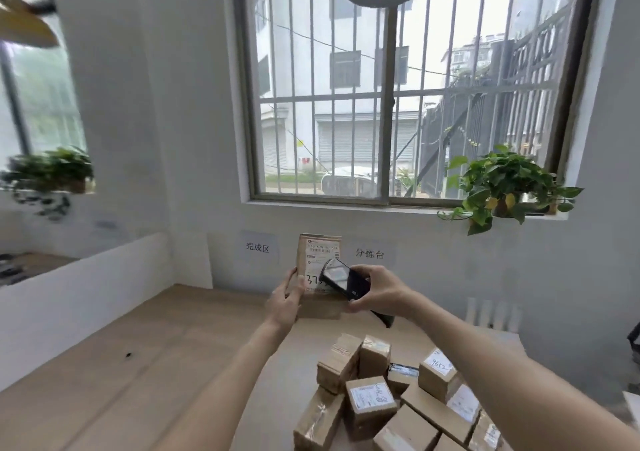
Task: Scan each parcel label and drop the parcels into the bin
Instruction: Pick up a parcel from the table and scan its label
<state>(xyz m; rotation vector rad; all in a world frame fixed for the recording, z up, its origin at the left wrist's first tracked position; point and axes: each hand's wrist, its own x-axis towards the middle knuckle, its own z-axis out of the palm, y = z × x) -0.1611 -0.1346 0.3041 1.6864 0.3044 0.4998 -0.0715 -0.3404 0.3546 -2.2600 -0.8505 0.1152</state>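
- Nearest us, a heap of taped cardboard parcels point(391, 398) lies on the wooden tabletop point(145, 364), labels facing various ways. We judge these wait their turn, kept within easy reach.
- Further out, our left hand point(285, 300) grips a flat brown parcel point(317, 270) by its left edge and holds it upright, so that its white shipping label point(320, 263) faces us and the scanner.
- Our right hand point(375, 293) wraps around a black handheld scanner point(344, 279), angled across the label's right side and seemingly close to it, presumably to read the code.
- Beyond, two paper signs point(258, 247) on the wall mark zones.
- No bin is identifiable from here; the white trough point(86, 277) at left may serve, though we cannot tell.
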